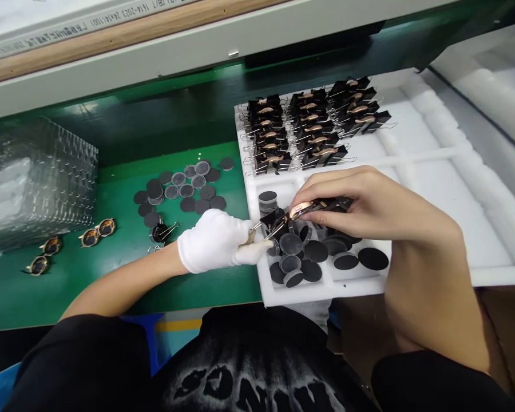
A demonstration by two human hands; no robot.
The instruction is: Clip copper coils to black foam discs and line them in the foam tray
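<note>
My left hand (221,240), in a white glove, pinches the wire handles of a black binder clip (273,218) over the near left part of the white foam tray (444,191). My bare right hand (369,200) grips a rose-gold watch case (301,209) between thumb and fingers; its edge faces up and meets the clip. Dark parts under the right fingers are partly hidden. Below both hands, loose black and grey discs (290,244) lie in the tray's compartments. Whether the clip's jaws are fully on the case I cannot tell.
Rows of clipped watch cases (311,129) stand at the tray's far side. More discs (186,190) and a binder clip (159,232) lie on the green table (223,292). Several watch cases (90,237) lie left, near stacked clear plastic trays (47,183). A ledge (189,51) crosses the back.
</note>
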